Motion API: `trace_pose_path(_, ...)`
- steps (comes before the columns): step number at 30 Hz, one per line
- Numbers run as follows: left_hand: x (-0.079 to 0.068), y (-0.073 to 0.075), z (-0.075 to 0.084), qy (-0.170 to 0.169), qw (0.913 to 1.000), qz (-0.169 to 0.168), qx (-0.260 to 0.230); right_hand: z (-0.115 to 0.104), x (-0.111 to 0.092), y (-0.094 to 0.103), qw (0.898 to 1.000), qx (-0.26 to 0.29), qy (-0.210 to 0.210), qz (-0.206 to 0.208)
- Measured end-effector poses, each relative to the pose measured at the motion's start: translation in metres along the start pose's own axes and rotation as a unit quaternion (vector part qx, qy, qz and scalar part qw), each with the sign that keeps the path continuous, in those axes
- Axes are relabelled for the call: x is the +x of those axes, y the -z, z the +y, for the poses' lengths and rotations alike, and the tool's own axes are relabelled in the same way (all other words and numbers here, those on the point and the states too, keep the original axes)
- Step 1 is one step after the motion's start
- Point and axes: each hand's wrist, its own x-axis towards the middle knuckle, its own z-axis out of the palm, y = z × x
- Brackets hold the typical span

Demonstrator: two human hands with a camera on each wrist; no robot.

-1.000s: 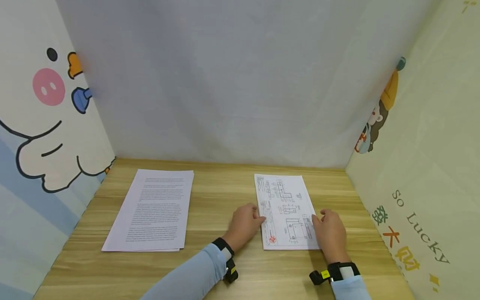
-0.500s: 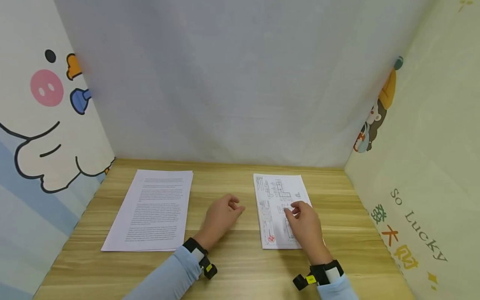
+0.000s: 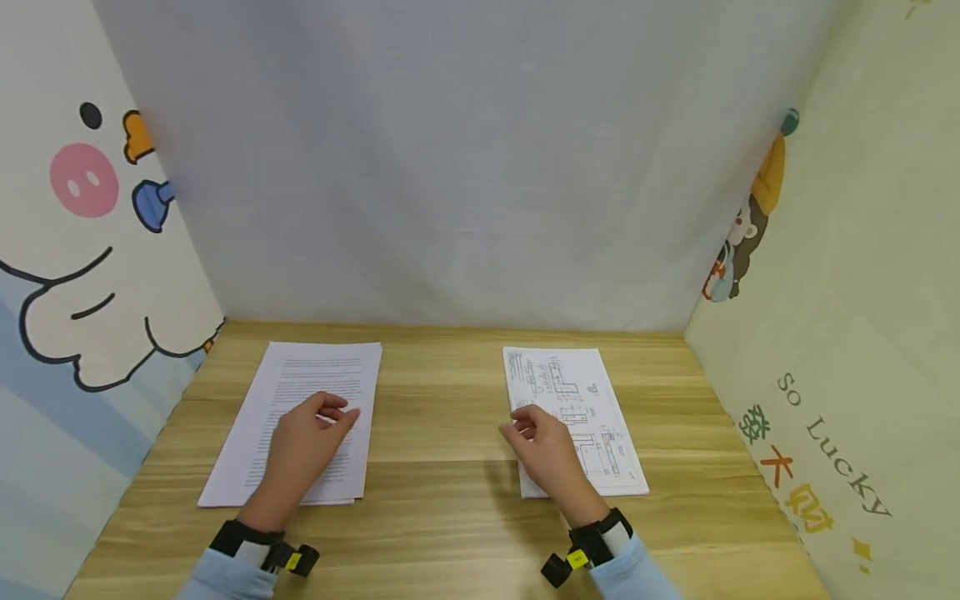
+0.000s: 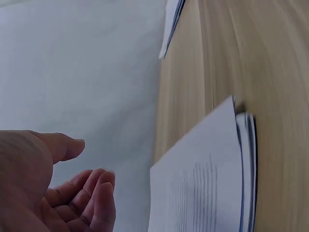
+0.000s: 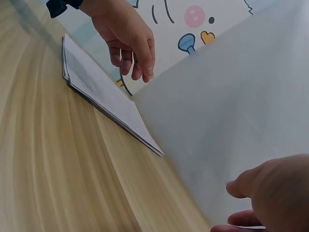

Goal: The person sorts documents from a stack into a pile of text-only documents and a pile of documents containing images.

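On the left of the table lies a stack of printed text sheets (image 3: 247,450), its edges slightly uneven in the left wrist view. My left hand (image 3: 303,446) is held above this stack, fingers loosely curled, with a gap between thumb and fingertips and nothing held. To the right lies a stack of sheets with technical drawings (image 3: 611,417) and a red stamp hidden behind my hand. Over that stack's left edge hovers my right hand (image 3: 551,450), its fingers bent loosely and holding nothing.
Both stacks lie on a wood-grain table (image 3: 442,400). A pale grey cloth wall (image 3: 450,167) rises behind it. Printed cartoon panels stand at the left (image 3: 82,250) and right (image 3: 825,292). Each wrist wears a black strap with a small camera.
Both hands have left the drawing stack's sides and moved left. My left hand has come over the text stack; my right hand has crossed the drawing stack to its left edge.
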Motion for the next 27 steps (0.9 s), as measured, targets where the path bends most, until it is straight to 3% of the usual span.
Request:
trace_pose_path(6,-0.001,0.046,-0.042,0.066,0.9965,0.021,0.045,-0.019,0.004,-0.043,0.997,0.034,0.012,-0.075)
trace_pose_path(11,0.001,0.073,-0.08,0.143,0.9867,0.025,0.075,-0.038,0.003,-0.08,0.988,0.072,0.005,-0.135)
trace_pose_path(21,0.005,0.082,-0.105,0.218,0.9714,-0.001,0.094,-0.074,0.0,-0.138,0.971,0.125,-0.033,-0.2)
trace_pose_path(27,0.003,0.079,-0.113,0.214,0.9703,-0.038,0.105,-0.09,-0.005,-0.149,0.964,0.159,-0.052,-0.207)
